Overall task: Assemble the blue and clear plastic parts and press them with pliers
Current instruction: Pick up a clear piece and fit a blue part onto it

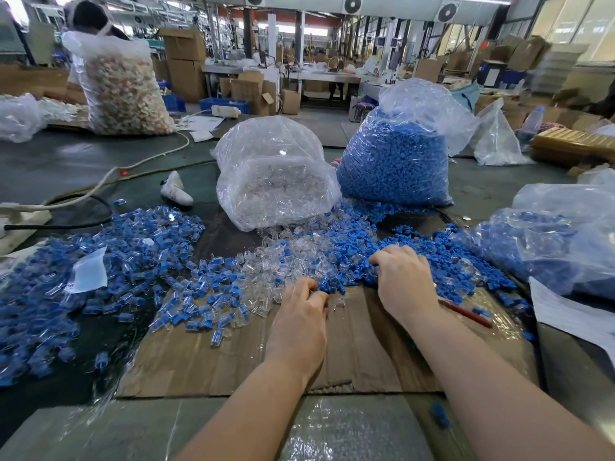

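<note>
Blue plastic parts (429,257) lie heaped under your right hand (404,277), fingers curled into them; your left hand (301,314) pinches small clear plastic parts (299,251), over the flat brown cardboard sheet (359,354).

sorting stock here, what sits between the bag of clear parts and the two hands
In the head view, a loose mix of clear parts and blue parts lies between the clear parts bag and both hands.
</note>
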A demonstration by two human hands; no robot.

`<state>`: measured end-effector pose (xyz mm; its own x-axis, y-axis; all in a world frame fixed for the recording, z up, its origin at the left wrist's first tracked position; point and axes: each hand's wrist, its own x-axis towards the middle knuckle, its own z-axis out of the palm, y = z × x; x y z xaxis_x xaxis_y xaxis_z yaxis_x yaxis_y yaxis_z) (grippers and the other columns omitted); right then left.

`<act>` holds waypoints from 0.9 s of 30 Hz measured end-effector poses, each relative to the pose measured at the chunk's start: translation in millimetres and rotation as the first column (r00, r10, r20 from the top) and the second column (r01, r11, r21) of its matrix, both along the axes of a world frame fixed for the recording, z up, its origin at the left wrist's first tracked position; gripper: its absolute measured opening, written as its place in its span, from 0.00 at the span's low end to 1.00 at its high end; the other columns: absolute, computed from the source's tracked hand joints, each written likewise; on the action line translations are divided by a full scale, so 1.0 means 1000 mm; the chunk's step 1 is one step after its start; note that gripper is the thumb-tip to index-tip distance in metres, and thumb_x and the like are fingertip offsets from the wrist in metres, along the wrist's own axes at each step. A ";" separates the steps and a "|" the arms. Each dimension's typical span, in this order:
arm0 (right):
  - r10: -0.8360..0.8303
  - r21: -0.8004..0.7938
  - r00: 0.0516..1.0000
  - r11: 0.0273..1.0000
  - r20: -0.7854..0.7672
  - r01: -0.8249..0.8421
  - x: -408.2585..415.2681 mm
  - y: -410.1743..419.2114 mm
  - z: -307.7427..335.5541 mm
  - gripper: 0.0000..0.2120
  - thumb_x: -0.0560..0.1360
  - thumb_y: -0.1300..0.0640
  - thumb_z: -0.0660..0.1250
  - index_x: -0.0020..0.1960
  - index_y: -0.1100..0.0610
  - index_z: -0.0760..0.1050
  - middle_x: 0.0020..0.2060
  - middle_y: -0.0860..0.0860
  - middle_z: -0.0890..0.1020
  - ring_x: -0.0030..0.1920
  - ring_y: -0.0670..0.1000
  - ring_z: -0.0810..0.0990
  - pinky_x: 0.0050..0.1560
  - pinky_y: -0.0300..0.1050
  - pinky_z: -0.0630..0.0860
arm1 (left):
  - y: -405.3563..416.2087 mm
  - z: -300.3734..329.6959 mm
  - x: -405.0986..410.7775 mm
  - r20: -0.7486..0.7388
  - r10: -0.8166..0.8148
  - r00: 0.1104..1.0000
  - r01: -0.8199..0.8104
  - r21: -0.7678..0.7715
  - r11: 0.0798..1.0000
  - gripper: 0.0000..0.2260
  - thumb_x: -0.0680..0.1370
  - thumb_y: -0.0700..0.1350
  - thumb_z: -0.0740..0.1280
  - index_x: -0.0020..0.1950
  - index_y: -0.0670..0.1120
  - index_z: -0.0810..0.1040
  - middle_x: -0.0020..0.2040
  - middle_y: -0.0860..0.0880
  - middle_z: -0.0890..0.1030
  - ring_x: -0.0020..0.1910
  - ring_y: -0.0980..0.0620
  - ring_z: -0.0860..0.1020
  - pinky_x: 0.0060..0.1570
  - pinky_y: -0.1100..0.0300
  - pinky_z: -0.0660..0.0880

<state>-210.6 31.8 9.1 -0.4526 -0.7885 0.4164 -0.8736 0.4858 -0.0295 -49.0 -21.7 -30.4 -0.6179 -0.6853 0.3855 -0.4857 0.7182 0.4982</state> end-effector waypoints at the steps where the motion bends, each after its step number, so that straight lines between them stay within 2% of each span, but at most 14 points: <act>1: 0.034 0.016 0.999 0.999 0.005 -0.034 0.003 -0.003 -0.002 0.16 0.77 0.65 0.56 0.58 0.53 0.76 0.55 0.49 0.78 0.58 0.51 0.71 0.58 0.47 0.65 | 0.000 0.000 0.000 -0.001 0.002 1.000 -0.002 -0.005 1.000 0.14 0.81 0.46 0.58 0.65 0.47 0.73 0.64 0.53 0.67 0.64 0.57 0.62 0.65 0.63 0.60; 5: 0.105 0.133 0.993 0.985 0.062 -0.112 0.015 -0.017 -0.009 0.20 0.76 0.65 0.55 0.66 0.52 0.69 0.62 0.49 0.76 0.64 0.51 0.70 0.63 0.47 0.63 | 0.000 0.000 0.001 -0.013 0.005 1.000 -0.005 -0.014 1.000 0.13 0.81 0.45 0.59 0.64 0.46 0.74 0.63 0.52 0.68 0.63 0.56 0.63 0.63 0.64 0.61; 8: 0.102 0.164 0.992 0.980 0.075 -0.113 0.020 -0.023 -0.012 0.21 0.79 0.62 0.53 0.71 0.52 0.64 0.64 0.49 0.74 0.66 0.51 0.70 0.63 0.48 0.62 | 0.000 0.001 0.002 -0.025 -0.001 1.000 0.000 -0.016 1.000 0.13 0.80 0.44 0.59 0.64 0.45 0.75 0.62 0.52 0.69 0.62 0.55 0.63 0.64 0.64 0.61; 11: 0.082 0.146 0.994 0.985 0.069 -0.092 0.023 -0.025 -0.014 0.14 0.80 0.58 0.56 0.65 0.51 0.68 0.60 0.49 0.76 0.62 0.51 0.72 0.59 0.47 0.62 | 0.000 0.001 0.003 -0.043 -0.003 0.999 0.002 -0.020 1.000 0.13 0.80 0.44 0.60 0.63 0.44 0.75 0.60 0.52 0.69 0.60 0.56 0.64 0.62 0.65 0.61; 15: 0.078 0.117 0.990 0.989 0.117 -0.092 0.024 -0.025 -0.015 0.09 0.79 0.58 0.58 0.58 0.49 0.72 0.53 0.47 0.78 0.57 0.50 0.75 0.56 0.46 0.60 | -0.001 0.003 0.003 -0.060 -0.003 0.998 0.004 0.003 1.000 0.13 0.80 0.45 0.61 0.62 0.44 0.76 0.61 0.52 0.70 0.61 0.56 0.65 0.62 0.66 0.61; 22: 0.133 0.114 0.973 0.981 0.189 -0.156 0.028 -0.014 -0.011 0.12 0.79 0.57 0.60 0.59 0.46 0.74 0.55 0.46 0.78 0.59 0.49 0.74 0.66 0.46 0.55 | -0.001 0.004 0.005 -0.099 0.008 0.995 -0.005 0.031 1.000 0.12 0.78 0.44 0.64 0.60 0.45 0.78 0.58 0.52 0.72 0.59 0.56 0.68 0.58 0.70 0.61; 27: 0.190 0.068 0.966 0.976 0.178 -0.205 0.040 0.001 -0.012 0.11 0.78 0.56 0.61 0.58 0.45 0.75 0.53 0.44 0.78 0.58 0.47 0.74 0.68 0.44 0.56 | -0.001 0.005 0.005 -0.115 0.015 0.993 -0.009 0.050 0.999 0.11 0.77 0.43 0.66 0.59 0.44 0.78 0.56 0.52 0.73 0.56 0.56 0.70 0.58 0.67 0.65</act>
